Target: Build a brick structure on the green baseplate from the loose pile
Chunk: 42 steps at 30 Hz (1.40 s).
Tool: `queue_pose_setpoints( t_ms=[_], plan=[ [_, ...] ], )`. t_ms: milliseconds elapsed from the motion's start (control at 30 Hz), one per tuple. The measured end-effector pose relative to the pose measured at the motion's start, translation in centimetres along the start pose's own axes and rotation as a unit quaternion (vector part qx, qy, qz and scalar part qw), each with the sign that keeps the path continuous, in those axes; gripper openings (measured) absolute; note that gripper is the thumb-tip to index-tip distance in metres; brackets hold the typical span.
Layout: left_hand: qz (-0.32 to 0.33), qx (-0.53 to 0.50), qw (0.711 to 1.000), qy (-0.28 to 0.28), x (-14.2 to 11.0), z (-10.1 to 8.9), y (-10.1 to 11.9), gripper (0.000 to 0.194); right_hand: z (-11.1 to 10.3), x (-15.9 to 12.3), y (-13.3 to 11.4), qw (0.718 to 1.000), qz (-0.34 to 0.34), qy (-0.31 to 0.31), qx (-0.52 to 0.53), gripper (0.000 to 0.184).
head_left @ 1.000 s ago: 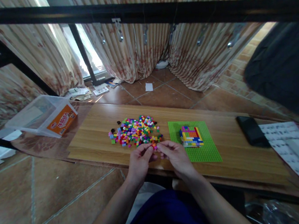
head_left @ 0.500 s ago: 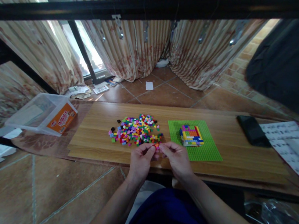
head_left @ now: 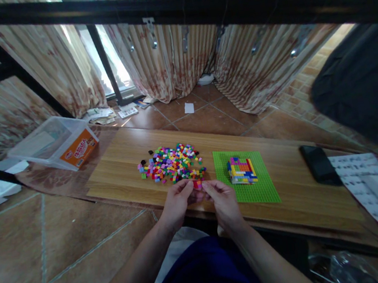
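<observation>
Between the fingertips of both hands is a small cluster of red and orange toy bricks (head_left: pixel 197 185), just above the near edge of the board. My left hand (head_left: pixel 179 200) pinches its left side, and my right hand (head_left: pixel 223 198) pinches its right side. How many bricks make up the cluster I cannot make out. Beyond my hands spreads a pile of loose coloured bricks (head_left: pixel 172 162). Right of my right hand lies a green baseplate (head_left: pixel 267 182), bearing a low multicoloured brick build (head_left: pixel 242 170) with a yellow, white and blue border.
The wooden board (head_left: pixel 115 170) holds all this. A black phone (head_left: pixel 320 165) and printed sheets (head_left: pixel 367 186) lie at the right. A clear plastic bin (head_left: pixel 52 144) with an orange label stands at the left. A black metal bar (head_left: pixel 170 10) crosses overhead.
My fingertips have shifted slightly on the red and orange bricks, and more of the red shows between them. The pile and the build on the baseplate look the same.
</observation>
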<state>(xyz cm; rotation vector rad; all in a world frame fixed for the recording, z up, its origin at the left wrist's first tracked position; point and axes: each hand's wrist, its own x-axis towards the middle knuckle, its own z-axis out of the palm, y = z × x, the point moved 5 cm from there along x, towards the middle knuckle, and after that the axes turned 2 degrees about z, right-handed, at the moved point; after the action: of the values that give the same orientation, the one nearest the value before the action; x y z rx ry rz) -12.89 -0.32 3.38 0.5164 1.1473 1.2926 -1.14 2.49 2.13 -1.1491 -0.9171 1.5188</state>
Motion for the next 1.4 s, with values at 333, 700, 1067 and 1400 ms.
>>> queue_pose_setpoints(
  t_ms=[333,700,1067,1400],
  plan=[
    [0.080,0.182,0.978,0.055,0.6,-0.9,-0.5,0.016,0.8,0.3,1.4,0.994,-0.022,0.026,-0.107,0.025],
    [-0.022,-0.051,0.998,0.031,0.2,-3.0,-1.5,0.032,-1.7,4.5,-0.2,0.932,-0.123,0.054,-0.337,0.019],
    [0.012,-0.037,0.998,0.046,0.7,-2.4,-1.4,0.046,-0.8,3.1,-1.2,0.948,-0.124,-0.040,-0.292,0.025],
    [0.126,0.165,0.978,-0.022,1.0,0.1,-1.6,0.038,-1.5,0.5,-1.5,0.983,-0.069,-0.039,-0.165,0.015]
  ],
)
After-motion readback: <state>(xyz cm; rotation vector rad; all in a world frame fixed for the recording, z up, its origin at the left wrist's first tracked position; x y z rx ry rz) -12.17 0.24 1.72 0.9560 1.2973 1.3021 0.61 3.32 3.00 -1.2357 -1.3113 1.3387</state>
